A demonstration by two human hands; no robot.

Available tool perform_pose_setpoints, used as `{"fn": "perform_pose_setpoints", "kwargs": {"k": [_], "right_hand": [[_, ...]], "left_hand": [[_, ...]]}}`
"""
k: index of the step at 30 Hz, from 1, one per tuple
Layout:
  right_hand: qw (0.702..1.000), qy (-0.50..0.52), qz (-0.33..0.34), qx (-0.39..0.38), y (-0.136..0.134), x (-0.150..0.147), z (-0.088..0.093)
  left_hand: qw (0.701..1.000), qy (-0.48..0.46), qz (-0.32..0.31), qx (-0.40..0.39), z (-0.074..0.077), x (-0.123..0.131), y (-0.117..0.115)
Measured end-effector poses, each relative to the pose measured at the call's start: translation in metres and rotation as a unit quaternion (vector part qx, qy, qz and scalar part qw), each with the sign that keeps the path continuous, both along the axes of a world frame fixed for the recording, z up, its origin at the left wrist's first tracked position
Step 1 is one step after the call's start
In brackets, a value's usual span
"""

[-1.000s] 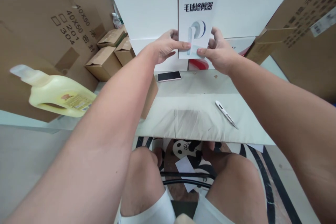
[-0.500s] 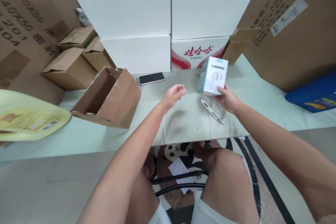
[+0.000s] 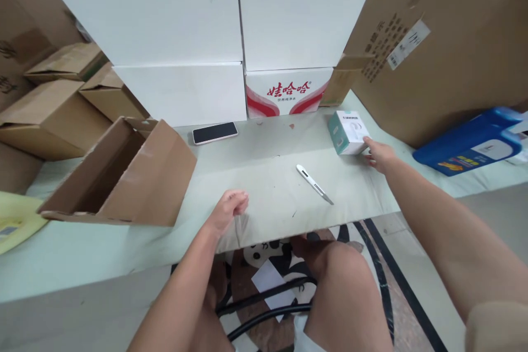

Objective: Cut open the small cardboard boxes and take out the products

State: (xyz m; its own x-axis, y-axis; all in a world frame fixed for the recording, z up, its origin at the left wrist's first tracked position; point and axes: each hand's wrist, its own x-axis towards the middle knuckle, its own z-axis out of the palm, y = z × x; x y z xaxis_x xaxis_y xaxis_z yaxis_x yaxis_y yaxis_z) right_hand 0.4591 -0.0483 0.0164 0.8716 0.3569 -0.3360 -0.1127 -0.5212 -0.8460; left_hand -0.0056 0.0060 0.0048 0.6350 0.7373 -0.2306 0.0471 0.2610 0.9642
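A small white and teal box [image 3: 350, 131] with an earphone picture on its face rests on the cloth-covered table [image 3: 264, 176], right of centre. My right hand [image 3: 378, 155] has its fingers and thumb at the right edge of this box, gripping it. Near the front edge of the table is my left hand [image 3: 230, 210], fingers curled in, with nothing seen in them. Between the two hands lies a white utility knife [image 3: 314, 183], its blade end pointing toward the front right.
An opened brown carton [image 3: 152, 176] stands on the left, with closed cartons [image 3: 58, 115] behind it. A phone [image 3: 215, 133] lies before the stacked white boxes [image 3: 177, 93]. A blue bottle [image 3: 470, 143] is at the right, a yellow jug [image 3: 20, 220] at the left edge.
My right hand has lowered the earphone box onto the table, farther right. My left hand has drawn back toward the table's front edge, its fingers more curled. The view has shifted right.
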Motion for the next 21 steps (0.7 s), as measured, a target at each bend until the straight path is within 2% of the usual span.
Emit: {"fn": "perform_pose_setpoints", "kwargs": {"k": [6, 13, 21], "right_hand": [[0.999, 0.041, -0.009, 0.008, 0.026, 0.005, 0.001], [0.999, 0.023, 0.002, 0.024, 0.082, 0.006, 0.010], [1.000, -0.012, 0.002, 0.019, 0.139, 0.017, 0.008]], "left_hand": [[0.999, 0.018, -0.027, -0.004, -0.005, -0.002, 0.006], [0.999, 0.010, -0.051, -0.014, -0.012, 0.009, 0.017], [0.996, 0.016, -0.088, -0.027, -0.021, 0.013, 0.027]]}}
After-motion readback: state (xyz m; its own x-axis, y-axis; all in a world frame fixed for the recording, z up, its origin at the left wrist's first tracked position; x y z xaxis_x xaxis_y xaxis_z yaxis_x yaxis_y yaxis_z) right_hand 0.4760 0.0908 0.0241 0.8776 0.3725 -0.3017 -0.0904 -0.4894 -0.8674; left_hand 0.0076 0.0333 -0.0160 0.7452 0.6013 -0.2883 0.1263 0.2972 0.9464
